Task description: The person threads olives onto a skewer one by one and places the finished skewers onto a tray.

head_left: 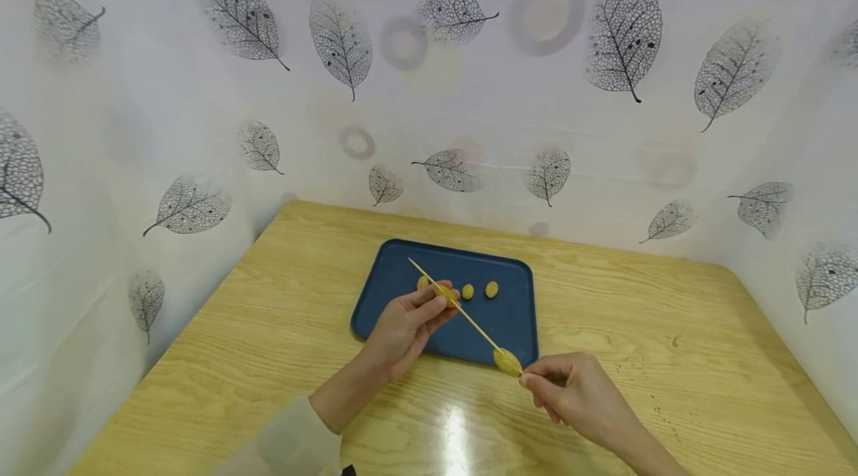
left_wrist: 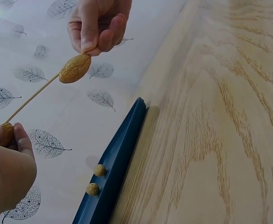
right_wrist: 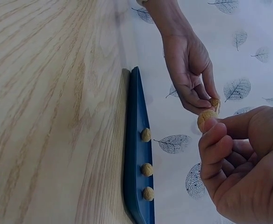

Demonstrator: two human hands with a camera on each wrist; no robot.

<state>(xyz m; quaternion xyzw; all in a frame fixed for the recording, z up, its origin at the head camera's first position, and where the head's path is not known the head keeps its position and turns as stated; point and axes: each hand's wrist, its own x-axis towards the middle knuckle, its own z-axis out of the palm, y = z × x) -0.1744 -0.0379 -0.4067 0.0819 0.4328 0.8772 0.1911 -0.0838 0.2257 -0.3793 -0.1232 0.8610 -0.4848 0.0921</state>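
Observation:
A thin wooden skewer (head_left: 477, 327) slants between the two hands, its pointed tip rising past the left hand. Near its lower end sits a wrinkled yellow-brown oval fruit (left_wrist: 75, 68), threaded on it. My right hand (head_left: 570, 394) pinches the skewer end just below that fruit with thumb and forefinger. Around the skewer's upper half, my left hand (head_left: 407, 323) grips a second wrinkled fruit (left_wrist: 6, 134), partly covered by the fingers. Both hands are above the near part of a blue tray (head_left: 442, 346). Three similar fruits lie on the tray, one of them a small fruit (head_left: 491, 289).
The tray rests on a light wood-grain table (head_left: 281, 297). Behind and at both sides hangs a pale cloth (head_left: 469, 103) with printed leaves. A light sleeve (head_left: 295, 435) covers the left forearm.

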